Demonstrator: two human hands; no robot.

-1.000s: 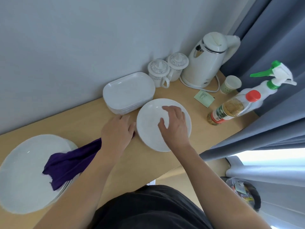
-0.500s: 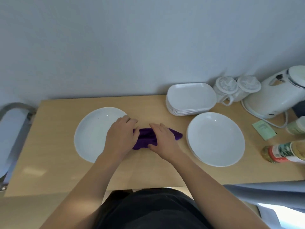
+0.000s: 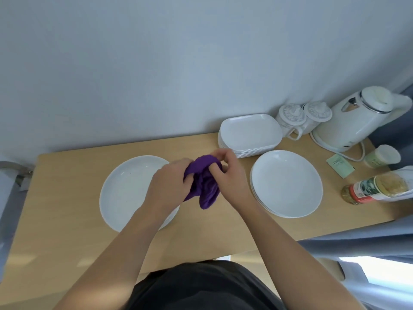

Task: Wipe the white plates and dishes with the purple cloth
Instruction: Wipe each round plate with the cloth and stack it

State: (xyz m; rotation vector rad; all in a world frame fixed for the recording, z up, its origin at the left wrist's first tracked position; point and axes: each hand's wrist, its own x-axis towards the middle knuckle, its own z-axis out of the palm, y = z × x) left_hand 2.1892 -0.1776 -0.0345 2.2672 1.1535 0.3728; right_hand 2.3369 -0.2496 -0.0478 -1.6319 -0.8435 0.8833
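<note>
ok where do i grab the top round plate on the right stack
Probably pinch the top plate at its near rim, from the front edge of the table. It lies flat and shallow on its stack, so only the lip offers a hold; rectangular dishes crowd the far side, a bottle the right.

A plain pale grey-blue painted wall [image 3: 156, 63] fills the upper half. Against it stands a light wooden rectangular table [image 3: 67, 220], seen from above. At the right, a slate-blue fabric curtain [image 3: 348, 242] hangs by the table's end, with bright daylight [image 3: 380, 271] glowing beneath its folds. Beige floor [image 3: 245, 259] shows below the table's near edge.
</note>
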